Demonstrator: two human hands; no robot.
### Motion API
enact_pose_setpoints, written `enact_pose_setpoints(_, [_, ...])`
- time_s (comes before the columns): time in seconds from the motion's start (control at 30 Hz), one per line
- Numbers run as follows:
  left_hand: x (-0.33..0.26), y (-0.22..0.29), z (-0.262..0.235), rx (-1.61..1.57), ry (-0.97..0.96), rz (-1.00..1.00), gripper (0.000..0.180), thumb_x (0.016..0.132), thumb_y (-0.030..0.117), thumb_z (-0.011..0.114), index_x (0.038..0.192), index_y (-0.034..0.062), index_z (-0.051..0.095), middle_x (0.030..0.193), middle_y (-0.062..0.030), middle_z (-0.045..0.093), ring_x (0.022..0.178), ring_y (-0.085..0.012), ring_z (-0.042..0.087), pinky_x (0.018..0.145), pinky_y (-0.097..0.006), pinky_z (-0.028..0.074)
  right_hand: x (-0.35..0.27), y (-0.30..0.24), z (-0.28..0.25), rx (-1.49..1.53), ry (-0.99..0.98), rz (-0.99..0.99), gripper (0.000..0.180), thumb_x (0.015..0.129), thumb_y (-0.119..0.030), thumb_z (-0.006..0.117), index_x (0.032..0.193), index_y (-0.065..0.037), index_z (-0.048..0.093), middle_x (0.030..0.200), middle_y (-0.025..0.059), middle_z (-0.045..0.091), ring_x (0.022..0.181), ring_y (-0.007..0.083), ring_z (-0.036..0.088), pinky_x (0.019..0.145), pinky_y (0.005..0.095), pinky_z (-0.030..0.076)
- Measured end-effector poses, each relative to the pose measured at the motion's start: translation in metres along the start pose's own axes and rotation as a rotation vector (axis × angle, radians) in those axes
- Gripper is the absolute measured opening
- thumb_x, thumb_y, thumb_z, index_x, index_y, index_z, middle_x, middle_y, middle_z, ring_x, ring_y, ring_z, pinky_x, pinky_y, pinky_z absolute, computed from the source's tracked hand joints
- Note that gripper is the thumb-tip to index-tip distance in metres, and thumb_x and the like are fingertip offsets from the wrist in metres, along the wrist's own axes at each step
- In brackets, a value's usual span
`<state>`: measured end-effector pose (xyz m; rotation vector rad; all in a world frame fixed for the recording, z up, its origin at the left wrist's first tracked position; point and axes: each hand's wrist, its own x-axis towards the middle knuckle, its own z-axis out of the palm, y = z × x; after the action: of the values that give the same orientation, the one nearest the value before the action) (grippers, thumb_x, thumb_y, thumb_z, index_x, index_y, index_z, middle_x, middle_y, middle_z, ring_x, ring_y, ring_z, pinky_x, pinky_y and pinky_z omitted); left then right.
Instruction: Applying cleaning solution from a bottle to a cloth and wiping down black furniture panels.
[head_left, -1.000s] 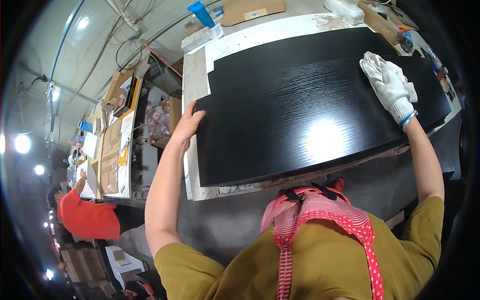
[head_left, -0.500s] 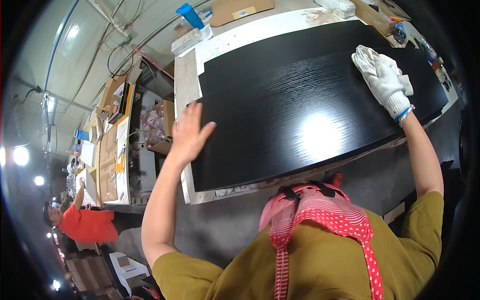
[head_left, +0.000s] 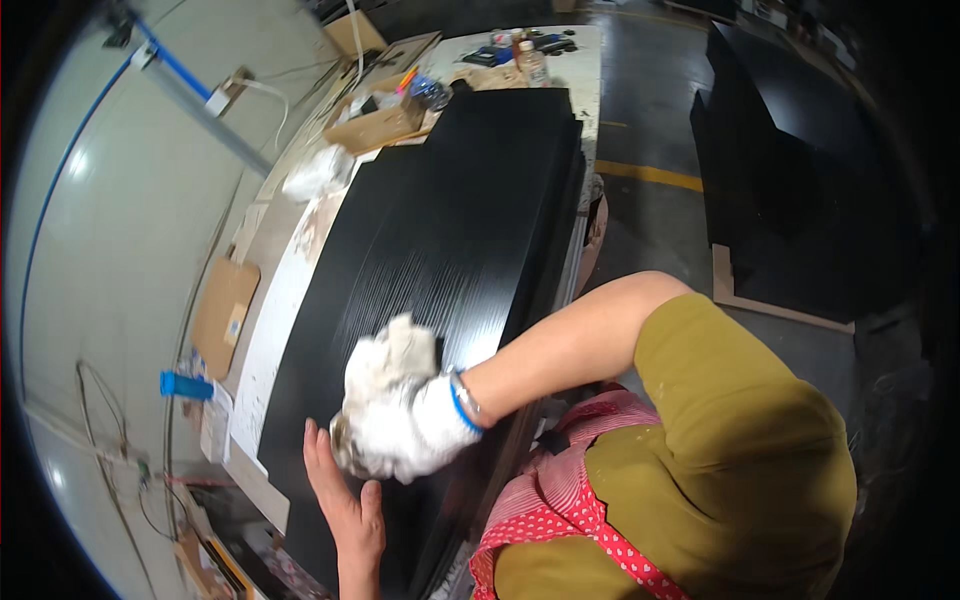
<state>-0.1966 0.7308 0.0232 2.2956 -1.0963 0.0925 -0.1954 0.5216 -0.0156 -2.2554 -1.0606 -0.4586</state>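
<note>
My right hand [head_left: 415, 435], in a white knitted glove, is closed on a bunched off-white cloth [head_left: 393, 352]. The cloth lies against the top of a black panel with a wood-grain surface [head_left: 460, 200]. Bare and with its fingers stretched out, my left hand [head_left: 348, 515] is at the panel's near left end, right beside the glove. Whether its fingertips touch the panel or the glove I cannot tell. Beneath the top panel, edges of other black panels show along the right side.
The panels rest on a white-topped workbench [head_left: 283, 330]. Along it are a blue cup [head_left: 187, 386], a brown cardboard piece [head_left: 226, 318], a white wrapped bundle [head_left: 318, 172], an open carton [head_left: 375, 128] and a bottle [head_left: 533, 65]. More black panels [head_left: 800, 180] stand on the floor at right.
My gloved right hand has swept with the cloth from the panel's far right end to its left end, beside my left hand. The view has turned toward the right.
</note>
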Motion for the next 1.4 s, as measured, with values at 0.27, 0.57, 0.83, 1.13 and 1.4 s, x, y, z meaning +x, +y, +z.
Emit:
enact_pose_setpoints(0.27, [0.043, -0.001, 0.044, 0.433, -0.25, 0.174, 0.079, 0.074, 0.045, 0.074, 0.134, 0.0028, 0.047, 0.133, -0.0211, 0.053, 0.124, -0.0427, 0.046, 0.106, -0.055, 0.032, -0.127, 0.086, -0.243, -0.025, 0.049, 0.47, 0.046, 0.084, -0.039, 0.063, 0.117, -0.007, 0.065, 0.118, 0.0154, 0.064, 0.113, 0.0315, 0.059, 0.1, 0.0376, 0.046])
enact_pose_setpoints(0.57, [0.035, -0.021, 0.029, 0.617, 0.057, -0.892, 0.059, 0.097, 0.042, 0.054, 0.131, -0.0063, 0.051, 0.119, -0.0313, 0.06, 0.109, -0.0435, 0.059, 0.096, -0.043, 0.048, -0.372, 0.303, -0.342, -0.128, 0.71, 1.318, 0.04, 0.093, -0.03, 0.061, 0.126, -0.007, 0.059, 0.121, 0.0131, 0.064, 0.114, 0.0232, 0.061, 0.097, 0.0346, 0.048])
enact_pose_setpoints(0.83, [0.008, -0.068, 0.023, 0.68, 0.084, -1.116, 0.074, 0.091, 0.063, 0.047, 0.127, -0.0013, 0.056, 0.119, -0.0285, 0.061, 0.113, -0.0431, 0.057, 0.096, -0.045, 0.044, -0.382, 0.391, -0.3, -0.104, 0.486, 1.258, 0.031, 0.09, -0.028, 0.058, 0.11, -0.007, 0.067, 0.108, 0.0167, 0.068, 0.103, 0.0334, 0.064, 0.092, 0.0403, 0.048])
enact_pose_setpoints(1.13, [-0.043, -0.102, -0.001, 0.758, 0.123, -0.991, 0.056, 0.095, 0.048, 0.05, 0.11, -0.005, 0.063, 0.101, -0.0304, 0.065, 0.094, -0.045, 0.063, 0.083, -0.048, 0.05, -0.32, 0.447, -0.266, -0.231, -0.028, 1.217, 0.025, 0.085, -0.018, 0.06, 0.103, -0.001, 0.067, 0.11, 0.0219, 0.062, 0.107, 0.0363, 0.061, 0.092, 0.0443, 0.05])
enact_pose_setpoints(1.4, [0.055, -0.014, 0.046, 0.761, 0.197, -1.036, 0.055, 0.096, 0.044, 0.051, 0.113, -0.0066, 0.061, 0.105, -0.0311, 0.064, 0.097, -0.0447, 0.062, 0.086, -0.048, 0.05, -0.333, 0.451, -0.267, -0.422, -0.093, 1.255, 0.023, 0.084, -0.005, 0.054, 0.105, -0.002, 0.064, 0.11, 0.0207, 0.062, 0.104, 0.0348, 0.063, 0.088, 0.0435, 0.052])
